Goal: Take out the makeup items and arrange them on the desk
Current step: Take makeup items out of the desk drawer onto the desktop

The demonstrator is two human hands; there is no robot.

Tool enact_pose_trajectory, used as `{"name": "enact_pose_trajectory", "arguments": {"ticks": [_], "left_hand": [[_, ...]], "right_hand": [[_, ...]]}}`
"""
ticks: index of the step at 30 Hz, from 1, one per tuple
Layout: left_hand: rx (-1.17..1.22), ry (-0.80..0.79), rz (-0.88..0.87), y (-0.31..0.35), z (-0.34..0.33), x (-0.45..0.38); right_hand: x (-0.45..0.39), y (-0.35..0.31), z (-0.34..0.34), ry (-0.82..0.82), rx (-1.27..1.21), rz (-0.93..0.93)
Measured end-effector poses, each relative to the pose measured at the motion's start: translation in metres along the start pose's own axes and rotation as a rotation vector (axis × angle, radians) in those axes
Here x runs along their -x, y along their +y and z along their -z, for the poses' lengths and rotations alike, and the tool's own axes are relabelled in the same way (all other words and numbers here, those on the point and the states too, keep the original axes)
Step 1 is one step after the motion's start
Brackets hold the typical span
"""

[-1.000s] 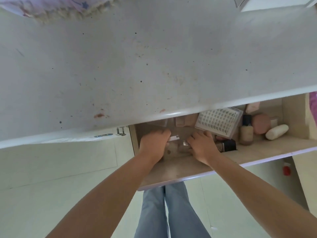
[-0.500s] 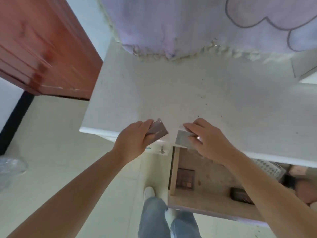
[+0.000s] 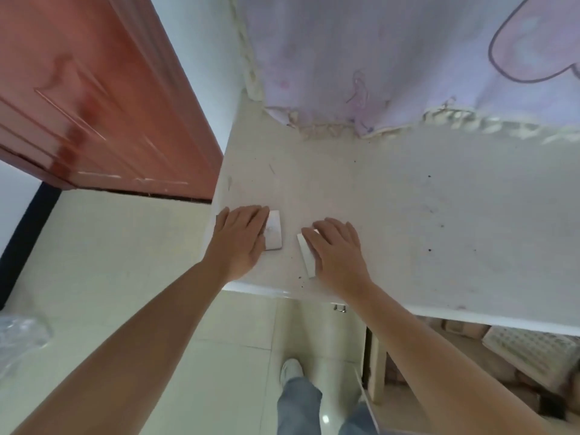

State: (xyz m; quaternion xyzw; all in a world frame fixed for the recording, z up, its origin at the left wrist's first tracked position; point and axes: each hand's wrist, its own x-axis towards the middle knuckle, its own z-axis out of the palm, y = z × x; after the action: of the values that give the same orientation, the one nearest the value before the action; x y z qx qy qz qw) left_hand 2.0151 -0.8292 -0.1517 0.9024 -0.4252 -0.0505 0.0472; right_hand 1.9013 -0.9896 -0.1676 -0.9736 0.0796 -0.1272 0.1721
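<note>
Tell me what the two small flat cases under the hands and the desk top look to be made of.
Left case: probably glossy plastic or mirrored metal; pale silver face with soft reflections and rounded corners. Right case: similar pale, smooth material, mostly hidden by the right hand. Desk top: likely white laminate or painted board, matte, scuffed and speckled.

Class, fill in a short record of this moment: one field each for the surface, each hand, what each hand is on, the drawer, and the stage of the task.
Surface: white speckled desk top
Left hand: left hand, fingers laid flat on a small flat silvery rectangular case
Right hand: right hand, fingers resting on a second flat pale rectangular case
Cases: side by side near the desk's left front corner, apart
Drawer: open wooden drawer at lower right, white patterned box inside
Stage: two items set down, more left in drawer
</note>
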Motion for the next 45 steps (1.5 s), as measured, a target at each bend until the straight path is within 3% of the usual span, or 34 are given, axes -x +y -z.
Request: {"name": "enact_pose_trajectory", "arguments": {"ticks": [10, 17, 21, 24, 27, 29, 31, 34, 39, 45], "left_hand": [[-0.026, 0.048, -0.026, -0.005, -0.015, 0.025], [-0.062, -0.013, -0.025, 0.004, -0.008, 0.040], [0.051, 0.198, -0.029, 0.057, -0.014, 0.064], [0.136, 0.297, -0.158, 0.132, -0.043, 0.091], [0.203, 0.182, -0.255, 0.222, -0.080, 0.101], [0.209, -0.038, -0.237, 0.278, -0.098, 0.094], [0.115, -0.316, -0.053, 0.314, -0.112, 0.079], [-0.075, -0.552, 0.203, 0.335, -0.129, 0.060], [-0.230, -0.621, 0.234, 0.343, -0.144, 0.052], [-0.289, -0.664, 0.133, 0.328, -0.135, 0.041]], "right_hand": [[0.004, -0.018, -0.010, 0.050, 0.034, -0.106], [0.012, -0.037, 0.002, -0.113, 0.039, -0.237], [0.054, -0.005, 0.027, 0.022, -0.011, -0.206], [0.127, 0.044, 0.050, 0.188, -0.016, -0.097], [0.207, 0.107, 0.074, 0.134, 0.000, -0.102], [0.248, 0.152, 0.087, -0.031, 0.061, -0.141], [0.270, 0.196, 0.097, -0.207, 0.151, -0.239], [0.276, 0.254, 0.104, -0.490, 0.191, -0.455], [0.268, 0.298, 0.101, -0.672, 0.270, -0.523], [0.271, 0.304, 0.098, -0.674, 0.332, -0.405]]}}
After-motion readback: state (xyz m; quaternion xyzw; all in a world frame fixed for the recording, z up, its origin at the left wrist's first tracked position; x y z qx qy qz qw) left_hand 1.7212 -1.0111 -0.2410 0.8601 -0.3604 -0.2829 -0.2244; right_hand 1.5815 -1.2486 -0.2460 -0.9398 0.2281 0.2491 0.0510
